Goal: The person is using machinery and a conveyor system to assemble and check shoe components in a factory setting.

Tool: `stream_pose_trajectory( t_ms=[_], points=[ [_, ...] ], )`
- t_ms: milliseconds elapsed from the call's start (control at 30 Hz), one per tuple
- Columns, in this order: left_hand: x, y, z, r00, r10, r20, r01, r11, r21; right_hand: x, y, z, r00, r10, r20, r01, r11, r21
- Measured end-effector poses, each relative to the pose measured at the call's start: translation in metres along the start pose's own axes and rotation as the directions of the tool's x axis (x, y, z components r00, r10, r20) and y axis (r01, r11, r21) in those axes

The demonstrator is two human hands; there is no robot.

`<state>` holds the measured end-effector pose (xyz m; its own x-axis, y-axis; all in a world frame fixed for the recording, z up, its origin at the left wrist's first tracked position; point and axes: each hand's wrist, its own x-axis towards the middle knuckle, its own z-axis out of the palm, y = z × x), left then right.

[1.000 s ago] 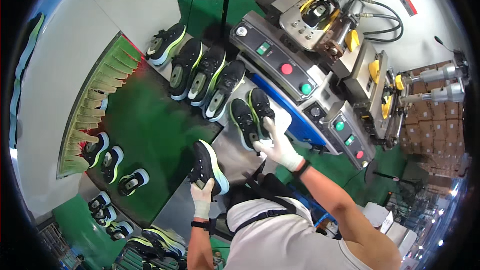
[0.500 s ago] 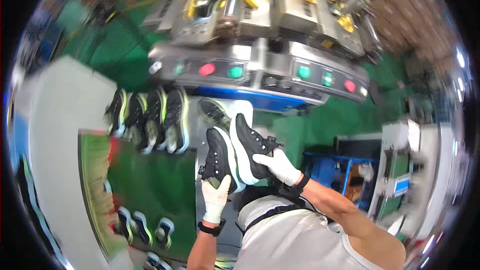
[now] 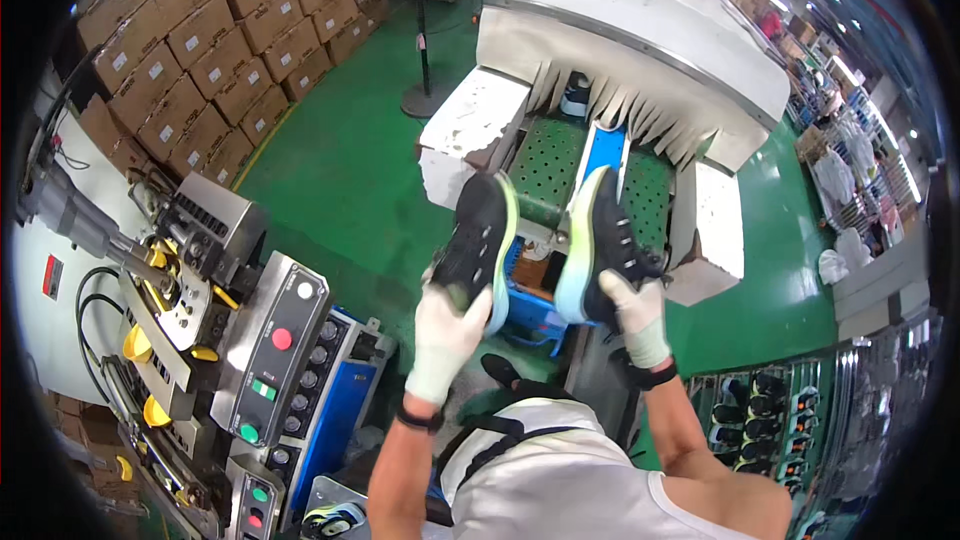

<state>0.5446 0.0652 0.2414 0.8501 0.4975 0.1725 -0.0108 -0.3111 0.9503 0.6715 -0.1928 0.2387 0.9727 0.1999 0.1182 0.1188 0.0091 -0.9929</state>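
Observation:
Both my hands wear white gloves, and each is closed round the heel end of a black sneaker. My left hand point(image 3: 448, 340) grips the left sneaker point(image 3: 476, 245), which has a yellow-green to light blue sole. My right hand point(image 3: 637, 318) grips the right sneaker point(image 3: 612, 240), its pale sole edge facing the other shoe. The two are held apart, toes pointing away from me, above the near end of a conveyor point(image 3: 548, 162) with green perforated belts. Farther in, another shoe point(image 3: 575, 98) shows at the fringe curtain point(image 3: 650, 110) of a white tunnel machine point(image 3: 630, 25).
At the left stands a machine with a button panel point(image 3: 275, 340) and yellow parts. Stacked cartons point(image 3: 200, 50) line the far left, near a black pole stand point(image 3: 424, 70). Racks of shoes point(image 3: 765, 420) are at the lower right. A blue frame point(image 3: 535, 315) sits below the conveyor's near end.
My view has turned right, from the button-panel machine to the tunnel conveyor. Both sneakers came along in my hands and are now farther apart, toes pointing away.

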Motion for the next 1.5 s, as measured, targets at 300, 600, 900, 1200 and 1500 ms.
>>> stream_pose_trajectory(
  t_ms=[300,600,900,1200,1500],
  points=[
    [0.287,-0.085,0.207,0.968,0.243,0.063,-0.250,0.908,0.336,0.299,0.103,-0.135,0.982,-0.099,-0.162,-0.015,0.808,-0.589],
    [0.080,-0.140,0.069,0.998,0.055,-0.024,-0.054,0.997,0.061,0.197,0.042,0.081,0.801,-0.510,0.313,0.598,0.708,-0.375],
    [-0.585,-0.155,-0.054,-0.316,-0.317,-0.894,0.838,0.348,-0.420,-0.116,0.183,0.300,-0.327,0.304,0.895,0.263,0.939,-0.223],
    [-0.950,-0.163,-0.002,-0.489,-0.069,-0.870,0.869,0.044,-0.492,-0.247,0.234,0.306,-0.206,0.528,0.823,0.626,0.718,-0.304],
    [-1.247,-0.150,-0.290,-0.686,-0.261,-0.679,0.717,-0.089,-0.691,-0.220,0.147,0.200,0.252,0.781,0.572,0.629,0.317,-0.710]
  ],
)
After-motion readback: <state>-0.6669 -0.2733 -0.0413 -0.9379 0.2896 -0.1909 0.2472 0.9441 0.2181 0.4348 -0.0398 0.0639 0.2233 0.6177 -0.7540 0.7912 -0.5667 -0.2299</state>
